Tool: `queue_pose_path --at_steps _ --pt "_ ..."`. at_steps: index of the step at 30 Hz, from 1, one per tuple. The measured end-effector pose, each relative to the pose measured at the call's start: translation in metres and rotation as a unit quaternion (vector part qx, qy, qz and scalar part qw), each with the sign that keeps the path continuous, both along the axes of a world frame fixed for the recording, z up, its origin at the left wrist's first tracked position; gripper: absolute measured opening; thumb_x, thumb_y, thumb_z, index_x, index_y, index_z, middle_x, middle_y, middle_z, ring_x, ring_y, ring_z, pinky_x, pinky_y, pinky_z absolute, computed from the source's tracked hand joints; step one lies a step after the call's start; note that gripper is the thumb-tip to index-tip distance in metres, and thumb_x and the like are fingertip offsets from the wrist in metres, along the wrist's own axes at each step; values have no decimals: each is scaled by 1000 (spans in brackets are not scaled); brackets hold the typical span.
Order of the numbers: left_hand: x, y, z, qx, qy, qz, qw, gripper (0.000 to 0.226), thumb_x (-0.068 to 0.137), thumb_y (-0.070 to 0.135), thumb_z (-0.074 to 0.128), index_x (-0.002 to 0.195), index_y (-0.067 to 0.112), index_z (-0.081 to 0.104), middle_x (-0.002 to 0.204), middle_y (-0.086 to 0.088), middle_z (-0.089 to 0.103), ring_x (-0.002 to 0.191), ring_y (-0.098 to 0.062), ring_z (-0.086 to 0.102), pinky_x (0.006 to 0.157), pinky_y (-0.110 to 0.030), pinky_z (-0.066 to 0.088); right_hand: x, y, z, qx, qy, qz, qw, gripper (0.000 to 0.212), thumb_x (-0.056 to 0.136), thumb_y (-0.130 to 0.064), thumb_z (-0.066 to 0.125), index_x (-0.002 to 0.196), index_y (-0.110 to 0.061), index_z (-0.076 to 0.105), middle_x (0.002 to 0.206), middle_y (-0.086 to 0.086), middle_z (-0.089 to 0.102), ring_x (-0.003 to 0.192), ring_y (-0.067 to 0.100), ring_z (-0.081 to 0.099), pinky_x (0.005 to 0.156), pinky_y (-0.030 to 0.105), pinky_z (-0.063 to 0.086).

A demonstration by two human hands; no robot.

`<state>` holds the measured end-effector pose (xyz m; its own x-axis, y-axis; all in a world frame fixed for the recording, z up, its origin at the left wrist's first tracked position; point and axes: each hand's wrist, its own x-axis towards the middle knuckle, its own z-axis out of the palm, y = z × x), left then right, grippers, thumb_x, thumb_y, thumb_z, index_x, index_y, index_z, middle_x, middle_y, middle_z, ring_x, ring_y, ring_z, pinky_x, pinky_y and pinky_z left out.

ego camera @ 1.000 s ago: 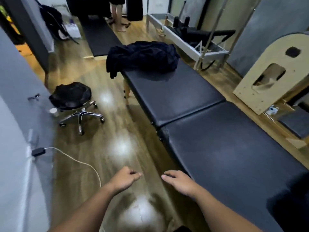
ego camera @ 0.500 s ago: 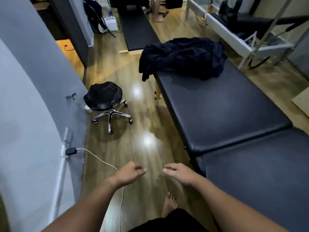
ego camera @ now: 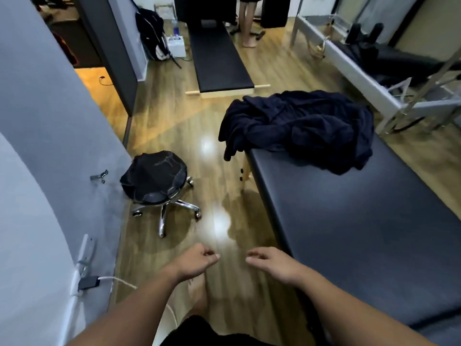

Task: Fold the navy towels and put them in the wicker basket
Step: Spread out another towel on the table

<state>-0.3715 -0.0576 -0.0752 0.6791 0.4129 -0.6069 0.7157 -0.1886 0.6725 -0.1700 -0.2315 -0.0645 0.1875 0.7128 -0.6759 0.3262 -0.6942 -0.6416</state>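
Observation:
A crumpled heap of navy towels (ego camera: 301, 128) lies on the far end of a black padded table (ego camera: 361, 231), one corner hanging over the table's left edge. My left hand (ego camera: 194, 262) and my right hand (ego camera: 272, 264) are held out low in front of me above the wooden floor, well short of the towels. Both have loosely curled fingers and hold nothing. No wicker basket is in view.
A black rolling stool (ego camera: 154, 181) stands on the floor to the left by the grey wall. A white cable (ego camera: 117, 280) runs from a wall plug. A long black bench (ego camera: 219, 61) and a person's legs (ego camera: 248, 23) are farther back. A metal-framed exercise machine (ego camera: 384, 71) stands at the right.
I have walked forward along the table; the towels and stool appear closer and lower in view. Both hands stay out in front, empty.

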Motion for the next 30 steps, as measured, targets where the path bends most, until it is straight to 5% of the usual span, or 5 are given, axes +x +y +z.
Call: queue_pose_path --at_steps 4,10,14,21,30 --pt "52 74 0 9 12 -62 998 40 97 38 63 66 13 58 53 12 51 53 0 46 57 -26 36 30 45 9 -64 -5 -49 997 70 90 -69 55 147 -28 51 149 -8 49 135 13 46 108 28 35" --pt "128 160 -8 25 36 -183 982 36 88 53 62 94 20 73 96 1 74 93 -14 68 87 -30 53 67 98 13 -68 -4 -150 986 73 87 -71 57 145 -28 52 148 -9 50 134 11 47 111 29 36" --pt "172 186 -12 4 51 -230 972 29 87 52 62 82 25 69 87 4 72 84 -10 68 81 -27 52 91 122 5 -72 6 -175 982 80 78 -79 57 143 -32 55 147 -12 51 132 8 48 113 31 36" --pt "259 230 6 37 58 -243 968 22 97 42 61 96 22 71 84 5 67 74 -5 61 69 -23 48 161 169 20 -70 79 -185 977 58 91 -68 53 139 -36 53 127 -12 58 92 9 63 64 21 48" --pt "385 278 44 119 -1 -221 968 21 88 41 64 80 22 67 59 8 63 57 -10 59 59 -31 50 280 210 32 37 -218 -321 921 33 91 -56 62 101 -25 68 85 -13 66 81 5 61 70 26 48"
